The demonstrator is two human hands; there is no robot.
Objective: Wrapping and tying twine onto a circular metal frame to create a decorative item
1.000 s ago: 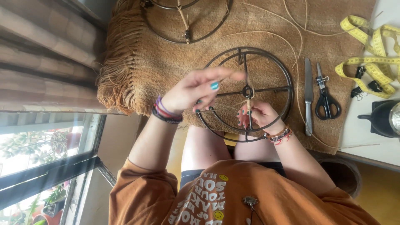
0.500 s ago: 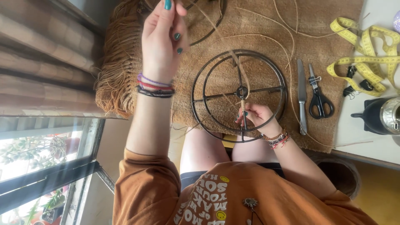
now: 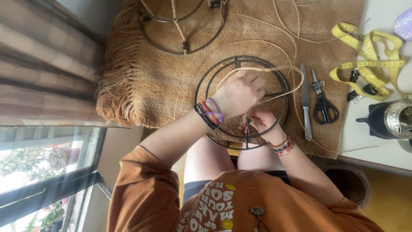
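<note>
A round black wire frame (image 3: 200,84) with spokes lies on a brown fringed mat (image 3: 146,77) in front of me. My left hand (image 3: 240,92) hovers over the frame's middle, fingers closed on a thin tan fibre strand (image 3: 298,79) that loops out to the right. My right hand (image 3: 262,122) rests at the near side of the frame and pinches a spoke where the strand is wound. Both wrists carry bead bracelets.
A second wire frame (image 3: 171,19) lies at the mat's far edge. Right of the ring lie a knife (image 3: 305,101) and black scissors (image 3: 324,105). A yellow tape measure (image 3: 369,64) and a dark kettle (image 3: 386,120) sit on the white table. A window is at left.
My left hand, raised high over the mat's far side half a second ago, has come back down to the frame's middle with the strand. My right hand has stayed at the spoke.
</note>
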